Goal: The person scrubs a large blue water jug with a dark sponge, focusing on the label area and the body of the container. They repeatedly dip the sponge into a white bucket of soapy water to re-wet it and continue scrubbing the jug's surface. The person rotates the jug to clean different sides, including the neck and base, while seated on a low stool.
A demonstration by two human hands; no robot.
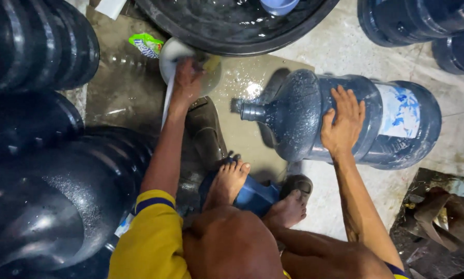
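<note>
A large blue water jug (392, 121) lies on its side on the wet floor, neck pointing left. My right hand (342, 123) rests flat on its shoulder, fingers spread. My left hand (187, 81) reaches into a small white bowl (171, 56) beside the big black tub (232, 47) and seems to grip a yellowish sponge or cloth there, though the hand is blurred. My bare feet (252, 194) rest on a blue object and a sandal below.
Stacked dark blue jugs (35, 155) crowd the left side, and more jugs (418, 20) stand at the top right. A green sachet (146, 44) lies by the bowl. Dark debris (438, 227) sits at the lower right. The floor is wet concrete.
</note>
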